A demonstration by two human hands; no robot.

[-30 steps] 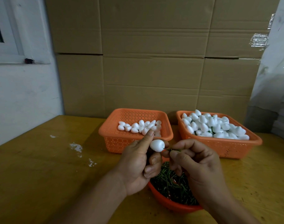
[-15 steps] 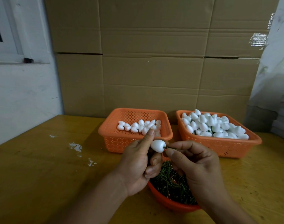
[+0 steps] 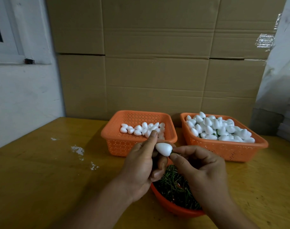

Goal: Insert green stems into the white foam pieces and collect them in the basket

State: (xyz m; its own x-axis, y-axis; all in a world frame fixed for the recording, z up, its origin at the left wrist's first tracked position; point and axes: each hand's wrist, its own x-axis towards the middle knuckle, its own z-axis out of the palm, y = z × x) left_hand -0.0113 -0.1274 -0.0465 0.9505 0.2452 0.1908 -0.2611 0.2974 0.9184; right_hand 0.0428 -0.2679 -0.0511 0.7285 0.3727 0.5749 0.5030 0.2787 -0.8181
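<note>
left hand grips a white foam piece; right hand pinches a green stem at its base.

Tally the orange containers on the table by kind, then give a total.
Square perforated baskets: 2, the left basket and the right basket
Round bowl of green stems: 1
Total: 3

two baskets behind bowl on table

Yellow wooden table with two orange baskets, an orange bowl.
</note>
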